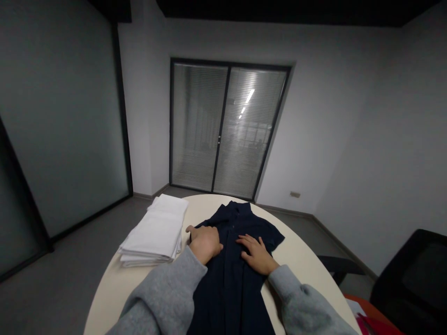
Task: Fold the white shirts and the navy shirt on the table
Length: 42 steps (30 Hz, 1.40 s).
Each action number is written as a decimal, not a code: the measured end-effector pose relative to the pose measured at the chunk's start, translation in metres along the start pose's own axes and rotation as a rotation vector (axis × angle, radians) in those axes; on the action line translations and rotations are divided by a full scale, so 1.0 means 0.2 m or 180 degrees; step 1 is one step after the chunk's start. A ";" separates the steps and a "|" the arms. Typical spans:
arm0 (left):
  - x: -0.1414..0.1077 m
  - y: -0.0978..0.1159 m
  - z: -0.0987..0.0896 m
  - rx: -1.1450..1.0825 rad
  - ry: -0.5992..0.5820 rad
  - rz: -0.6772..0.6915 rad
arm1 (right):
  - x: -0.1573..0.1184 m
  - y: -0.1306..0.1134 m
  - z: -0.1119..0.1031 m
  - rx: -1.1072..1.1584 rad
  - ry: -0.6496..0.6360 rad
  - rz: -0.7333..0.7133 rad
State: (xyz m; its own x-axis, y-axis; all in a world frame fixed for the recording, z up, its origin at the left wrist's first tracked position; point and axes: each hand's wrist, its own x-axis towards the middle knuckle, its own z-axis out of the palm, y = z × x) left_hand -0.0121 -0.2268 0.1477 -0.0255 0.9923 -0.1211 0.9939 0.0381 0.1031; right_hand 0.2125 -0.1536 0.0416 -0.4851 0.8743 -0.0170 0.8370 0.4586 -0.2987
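A dark navy short-sleeved shirt (232,279) lies front up on the table, its collar at the far end and its lower part running out of view at the bottom. My left hand (205,243) is on the shirt's left side near the sleeve, its fingers curled down at the cloth and partly hidden behind the back of the hand. Palm down on the right chest of the shirt, my right hand (256,255) has its fingers spread and stretched out. Grey sleeves cover both my forearms.
A stack of folded white cloth (157,228) sits on the left of the round cream table (307,284). A black chair (415,274) stands at the right, near red and orange items (373,316) low down. Behind are a blind-covered glass panel (226,130) and white walls.
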 end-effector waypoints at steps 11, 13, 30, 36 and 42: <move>0.24 0.01 0.19 -0.0191 0.0002 0.0868 | -0.04 0.01 -0.03 0.0114 -0.0067 -0.0156; 0.32 -0.01 0.27 -0.0440 -0.0218 0.0976 | -0.05 0.01 -0.04 0.0123 -0.0024 -0.0250; 0.50 -0.12 0.52 -0.0043 0.0845 -0.0369 | -0.02 0.46 -0.03 -0.0357 0.0528 0.1015; 0.48 -0.14 0.35 -0.0187 0.1552 -0.0005 | -0.06 0.56 -0.04 -0.0886 0.0662 0.1924; 0.33 -0.11 0.02 -0.0487 0.2661 -0.0217 | -0.12 0.55 -0.09 -0.1471 0.1134 0.2833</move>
State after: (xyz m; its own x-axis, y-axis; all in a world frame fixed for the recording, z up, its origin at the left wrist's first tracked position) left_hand -0.0360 -0.1629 0.1343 -0.2149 0.7457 0.6306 0.9635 0.0566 0.2615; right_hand 0.3214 -0.1214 0.0267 0.3886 0.8863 0.2518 0.9050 -0.4185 0.0762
